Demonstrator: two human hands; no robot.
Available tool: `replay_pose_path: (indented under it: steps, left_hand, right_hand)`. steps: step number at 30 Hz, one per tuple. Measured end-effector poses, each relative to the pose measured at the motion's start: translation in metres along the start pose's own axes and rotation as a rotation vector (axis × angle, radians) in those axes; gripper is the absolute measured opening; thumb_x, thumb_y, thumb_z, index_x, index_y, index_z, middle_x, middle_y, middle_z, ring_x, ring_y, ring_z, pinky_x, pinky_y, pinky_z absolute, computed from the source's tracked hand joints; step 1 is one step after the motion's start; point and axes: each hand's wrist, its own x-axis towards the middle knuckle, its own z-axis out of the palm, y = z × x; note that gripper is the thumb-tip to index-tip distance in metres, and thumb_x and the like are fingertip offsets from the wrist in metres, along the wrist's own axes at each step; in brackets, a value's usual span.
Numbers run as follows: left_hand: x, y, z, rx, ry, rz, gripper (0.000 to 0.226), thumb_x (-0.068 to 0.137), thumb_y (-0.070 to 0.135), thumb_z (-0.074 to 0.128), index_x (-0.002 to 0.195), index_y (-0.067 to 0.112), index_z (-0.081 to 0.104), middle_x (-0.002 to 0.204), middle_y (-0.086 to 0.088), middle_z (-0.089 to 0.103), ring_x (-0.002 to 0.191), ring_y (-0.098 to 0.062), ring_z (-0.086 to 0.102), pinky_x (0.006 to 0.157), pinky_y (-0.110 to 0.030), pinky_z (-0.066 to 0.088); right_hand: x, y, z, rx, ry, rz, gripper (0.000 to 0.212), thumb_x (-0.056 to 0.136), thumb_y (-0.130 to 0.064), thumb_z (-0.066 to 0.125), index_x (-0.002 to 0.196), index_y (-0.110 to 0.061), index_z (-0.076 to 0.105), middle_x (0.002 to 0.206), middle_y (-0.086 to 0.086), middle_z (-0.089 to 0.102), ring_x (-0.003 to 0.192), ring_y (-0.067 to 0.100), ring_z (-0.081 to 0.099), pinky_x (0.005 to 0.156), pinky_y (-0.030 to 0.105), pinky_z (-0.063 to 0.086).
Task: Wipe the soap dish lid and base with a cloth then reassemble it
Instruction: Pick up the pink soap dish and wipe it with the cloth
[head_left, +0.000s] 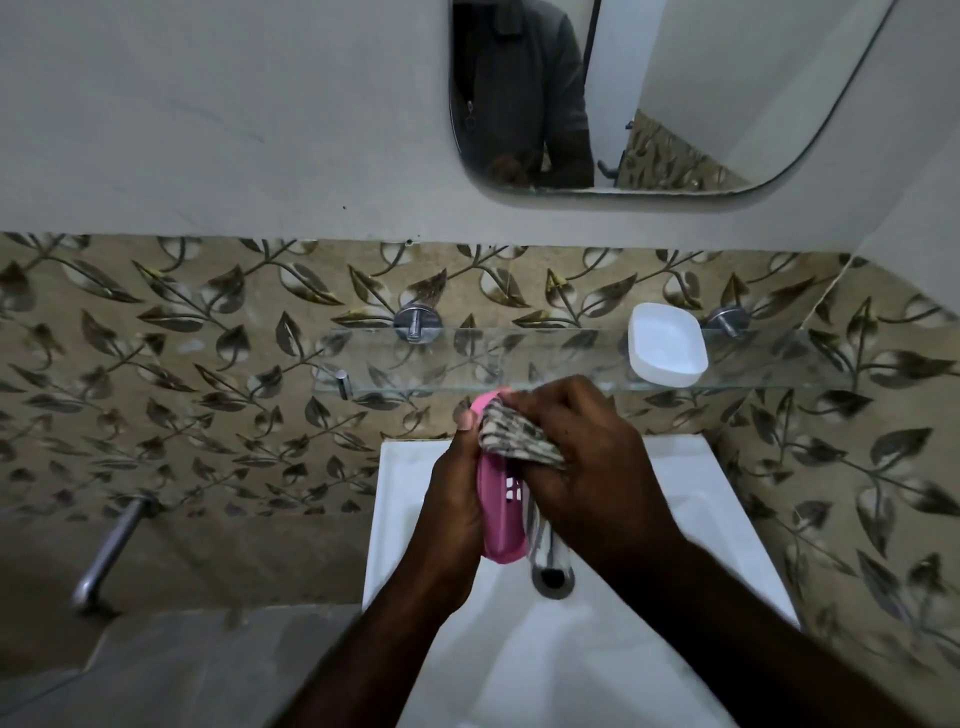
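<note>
- Leaf-patterned tiles (208, 364) cover the lower wall behind a white sink (701, 493); plain grey wall runs above them, and a rounded mirror (727, 78) hangs at the top, reflecting a person's dark jacket
- a glass shelf (545, 364) is fixed across the tiles on chrome mounts (415, 323), just above the sink
- the white soap dish part (667, 343) sits on the right half of the shelf with its hollow side up, well apart from both hands; whether it is the lid or the base I cannot tell
- the pink soap dish part (498, 525), with small slots cut in it, is held over the sink, stood on end with one end near the shelf edge
- the left hand (457, 504) grips this pink part from its left side, fingers curled round its edge and the thumb up near the top end
- the right hand (592, 467) has its fingers closed on a bunched, patterned cloth (519, 439) and presses it against the upper half of the pink part; a strip of the cloth hangs down beside the part
- a chrome fitting (551, 571) shows in the sink just below the hands; its shape is blurred
- a metal pipe (111, 551) juts from the wall at lower left, well apart from the sink
</note>
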Motion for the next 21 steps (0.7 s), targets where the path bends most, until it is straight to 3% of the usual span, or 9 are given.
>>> replay_pose_path:
  steps: [3,6,10,13,16,19,21]
  left_hand:
    - [0.003,0.002,0.000,0.031,0.019,0.044,0.046,0.092,0.052,0.044,0.109,0.017,0.069,0.106,-0.009,0.074,0.102,-0.025,0.070,0.089,-0.038,0.055]
    - [0.001,0.000,-0.003,0.116,0.038,0.053,0.060,0.082,0.065,0.046,0.113,0.020,0.069,0.110,-0.012,0.073,0.105,-0.030,0.068,0.093,-0.046,0.052]
    - [0.001,-0.002,-0.008,0.108,0.070,0.001,0.068,0.077,0.073,0.050,0.113,0.019,0.070,0.112,-0.013,0.072,0.108,-0.030,0.067,0.097,-0.049,0.049]
    - [0.005,0.003,-0.010,0.035,0.128,-0.036,0.082,0.067,0.074,0.055,0.118,0.010,0.066,0.110,-0.019,0.071,0.104,-0.032,0.068,0.093,-0.048,0.052]
    - [0.009,0.007,-0.013,-0.034,0.087,-0.079,0.073,0.079,0.065,0.042,0.119,0.007,0.062,0.104,-0.017,0.073,0.094,-0.027,0.071,0.083,-0.041,0.056]
    - [0.006,0.005,-0.006,-0.084,-0.026,-0.133,0.062,0.084,0.058,0.036,0.113,0.010,0.063,0.101,-0.015,0.074,0.091,-0.025,0.072,0.080,-0.037,0.059]
    - [0.005,0.003,0.001,-0.068,-0.057,-0.139,0.059,0.082,0.057,0.040,0.112,0.013,0.065,0.104,-0.015,0.074,0.094,-0.026,0.072,0.083,-0.038,0.059]
  right_hand:
    - [0.011,0.006,-0.003,0.047,0.021,0.095,0.026,0.081,-0.016,0.069,0.107,-0.018,0.070,0.088,-0.009,0.055,0.077,-0.001,0.053,0.069,0.003,0.037]
    - [0.007,0.007,-0.003,0.037,0.031,0.208,0.005,0.080,-0.022,0.069,0.082,-0.025,0.065,0.074,-0.011,0.057,0.068,0.003,0.053,0.060,0.009,0.036]
    - [-0.010,0.002,0.000,0.130,-0.042,0.382,0.025,0.079,-0.026,0.068,0.061,-0.031,0.052,0.061,-0.014,0.060,0.058,0.002,0.056,0.051,0.014,0.037]
    - [-0.024,-0.003,0.006,0.171,-0.179,0.458,0.015,0.080,-0.028,0.069,0.068,-0.020,0.062,0.063,-0.005,0.064,0.060,0.005,0.060,0.055,0.024,0.047]
    - [-0.026,-0.003,0.002,0.293,-0.247,0.519,0.015,0.082,-0.024,0.072,0.076,-0.011,0.069,0.068,0.006,0.068,0.056,0.005,0.059,0.054,0.022,0.045]
    - [-0.008,0.002,-0.011,0.511,-0.038,0.574,0.005,0.082,-0.016,0.073,0.087,-0.014,0.073,0.076,0.002,0.074,0.066,0.007,0.067,0.058,0.020,0.051]
    - [0.003,0.005,-0.014,0.364,0.082,0.491,0.004,0.084,-0.020,0.072,0.088,-0.018,0.071,0.075,-0.003,0.072,0.068,0.008,0.067,0.058,0.023,0.052]
